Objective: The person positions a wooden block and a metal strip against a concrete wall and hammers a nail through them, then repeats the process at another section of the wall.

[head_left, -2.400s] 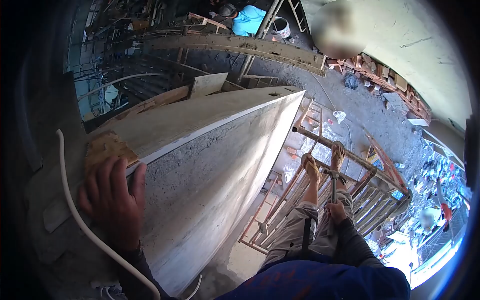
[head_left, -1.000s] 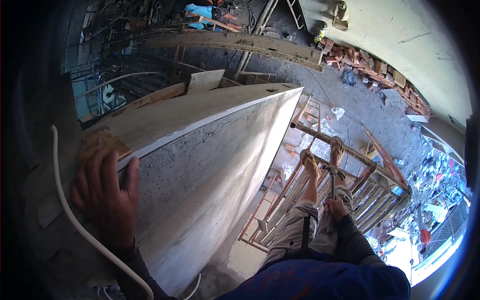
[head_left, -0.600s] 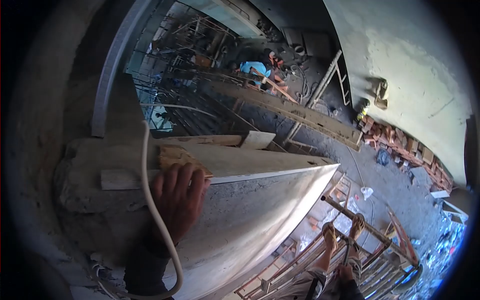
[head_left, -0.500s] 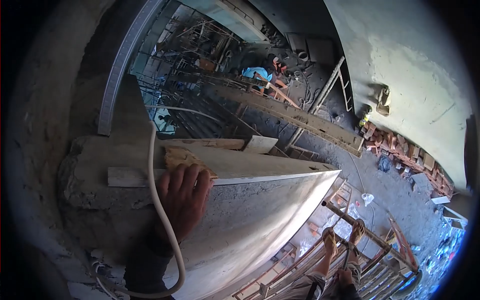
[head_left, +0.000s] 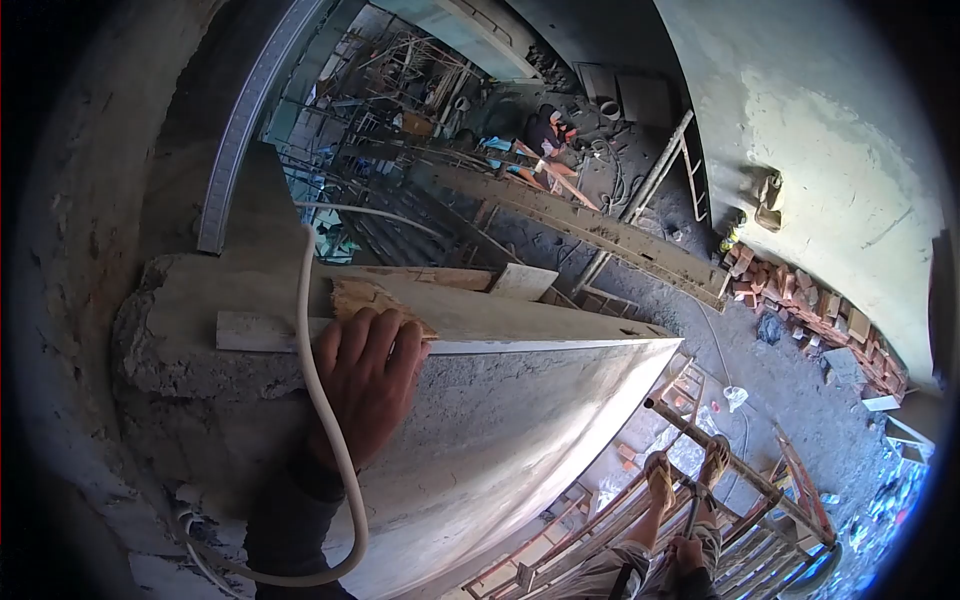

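Observation:
My left hand [head_left: 368, 385] is hooked over the top edge of a concrete wall [head_left: 480, 420]. Its fingers are bent onto a piece of rough, splintered wooden board [head_left: 362, 296] lying there. A pale strip [head_left: 255, 331] runs along the edge beside my fingers. A cream hose [head_left: 318, 390] loops past my wrist and forearm. Low in the view, my right hand [head_left: 687, 552] is closed around a slim dark bar [head_left: 692, 515], whose kind I cannot make out. It is close to my legs, above the scaffold.
My feet [head_left: 660, 480] stand on scaffold poles [head_left: 740, 470] high above the floor. A mud-caked beam [head_left: 600, 238] crosses below. Broken bricks [head_left: 815, 310] are piled along the right wall. A person [head_left: 548, 130] is down among rubble and cables. A metal straightedge [head_left: 240, 130] stands upper left.
My left hand has shifted very slightly and still rests over the edge. Below, the dark-clad person shows more, while the blue clothing beside them shows less. My right hand looks unmoved.

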`<state>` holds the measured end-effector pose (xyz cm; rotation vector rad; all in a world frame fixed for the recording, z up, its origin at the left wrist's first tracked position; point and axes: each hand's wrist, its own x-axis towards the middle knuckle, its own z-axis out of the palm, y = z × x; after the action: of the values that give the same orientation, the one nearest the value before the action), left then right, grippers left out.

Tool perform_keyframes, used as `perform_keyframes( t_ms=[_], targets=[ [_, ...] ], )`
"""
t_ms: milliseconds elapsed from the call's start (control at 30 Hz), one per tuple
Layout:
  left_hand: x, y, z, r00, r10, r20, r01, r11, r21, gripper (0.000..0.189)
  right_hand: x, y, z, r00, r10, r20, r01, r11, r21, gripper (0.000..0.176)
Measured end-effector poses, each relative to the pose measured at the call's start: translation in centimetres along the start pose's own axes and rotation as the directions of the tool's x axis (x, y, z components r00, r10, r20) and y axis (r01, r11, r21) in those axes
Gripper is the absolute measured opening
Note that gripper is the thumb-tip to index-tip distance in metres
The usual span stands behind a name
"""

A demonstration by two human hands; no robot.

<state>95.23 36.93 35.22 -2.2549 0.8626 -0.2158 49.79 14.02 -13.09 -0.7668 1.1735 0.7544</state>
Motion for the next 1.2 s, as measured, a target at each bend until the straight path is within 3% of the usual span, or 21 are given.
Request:
perform_keyframes(
  t_ms=[133,200,267,367,467,600,867,1000,1100,1200],
  targets=[
    [-0.1,-0.2,-0.1,1.000,-0.009,0.011,0.009,1.000,0.001,0.030,0.2,0.3,-0.2,1.000,-0.007,0.002,0.007,1.000,0.004,0.007],
    [-0.1,-0.3,0.1,1.000,0.017,-0.017,-0.016,0.999,0.042,0.021,-0.5,-0.8,0.1,0.996,-0.051,0.077,0.053,0.998,-0.034,0.007],
    [-0.1,-0.5,0.7,0.995,0.058,-0.082,-0.051,0.995,0.080,0.013,4.4,3.1,-2.5,0.970,-0.061,0.235,0.044,0.996,0.075,0.007],
    [-0.1,-0.5,0.5,0.999,0.033,0.014,-0.034,0.997,0.075,0.013,4.4,4.1,-2.9,0.998,-0.057,0.024,0.057,0.998,-0.041,0.008],
    [-0.2,-0.4,0.2,0.996,0.001,0.092,-0.007,0.998,0.068,0.027,2.4,2.2,-1.9,0.999,-0.033,0.033,0.033,0.999,0.001,0.009],
    [0.3,-0.3,-0.1,0.999,-0.036,0.019,0.035,0.999,0.036,0.035,1.7,1.9,-1.6,0.998,-0.057,0.034,0.057,0.998,-0.007,0.010],
    [0.3,-0.3,-0.5,0.997,-0.078,0.027,0.078,0.997,0.029,0.038,0.6,1.3,-1.2,1.000,-0.007,0.028,0.007,1.000,-0.007,0.018],
    [0.6,-0.4,-1.3,0.998,-0.049,0.032,0.043,0.986,0.161,0.036,0.1,0.8,-1.2,0.999,-0.010,0.048,0.009,1.000,0.024,0.018],
    [0.4,-0.5,-1.1,0.994,-0.051,0.092,0.037,0.989,0.143,0.033,0.1,1.3,-1.3,1.000,0.001,0.031,-0.002,0.999,0.035,0.009],
    [1.0,-1.0,-1.9,0.965,-0.094,0.245,0.080,0.995,0.066,0.031,0.1,1.6,-1.2,0.999,-0.004,0.045,0.001,0.998,0.065,0.010]
  ],
)
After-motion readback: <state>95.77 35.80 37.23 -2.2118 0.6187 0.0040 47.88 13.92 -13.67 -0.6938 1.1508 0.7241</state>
